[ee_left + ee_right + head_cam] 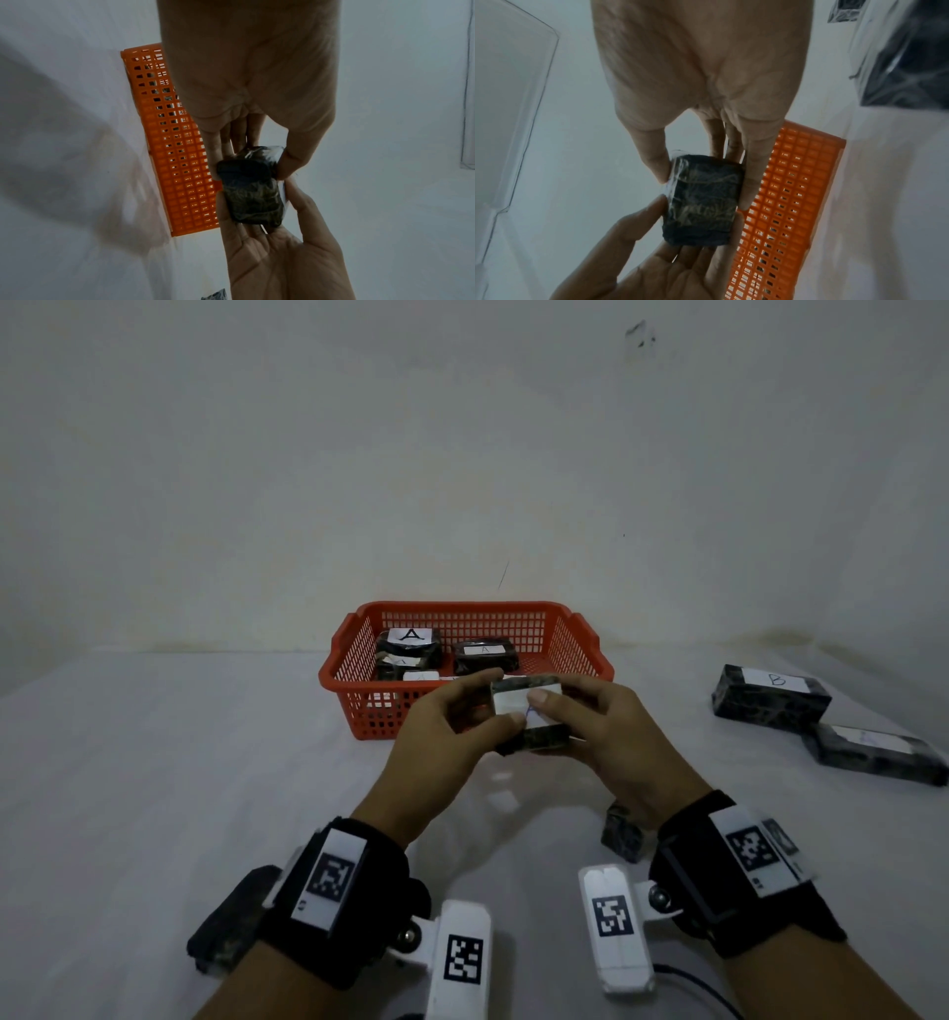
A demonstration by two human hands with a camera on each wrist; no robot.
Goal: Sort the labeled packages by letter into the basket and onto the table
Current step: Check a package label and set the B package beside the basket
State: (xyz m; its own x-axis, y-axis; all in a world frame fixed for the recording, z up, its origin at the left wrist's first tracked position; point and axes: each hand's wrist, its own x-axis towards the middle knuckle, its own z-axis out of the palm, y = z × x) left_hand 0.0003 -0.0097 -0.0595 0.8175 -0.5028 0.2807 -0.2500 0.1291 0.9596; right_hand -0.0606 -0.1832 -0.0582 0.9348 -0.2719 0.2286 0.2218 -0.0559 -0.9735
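Head view shows both hands raised just in front of the red plastic lattice basket [464, 698], sharing one small dark plastic-wrapped package with a white paper label [524, 716]. The left hand [441, 737] curls thumb and fingers round the package's left end; the right hand [611, 737] pinches its right end, with the thumb lying across the label. So the package is in the air, clear of the white cloth-covered table [205, 788] and not yet over the basket.

The step in hand seems to be reading the letter. Only a blue stroke shows beside the right thumb, and I cannot tell which letter it is. To do this well, the thumb should slide off the label while the left hand keeps its hold, and the label should face upward. After that one hand is probably enough to carry it, as the package looks light and firm.

Inside the basket lie several dark wrapped packages; the rear left one [409, 647] and the one to its right [485, 655] carry labels marked A. On the table, well to the right, lie a long dark package marked B [770, 695] and a second long dark package [873, 752] with an unreadable label. A small dark package [622, 834] rests near the right wrist.
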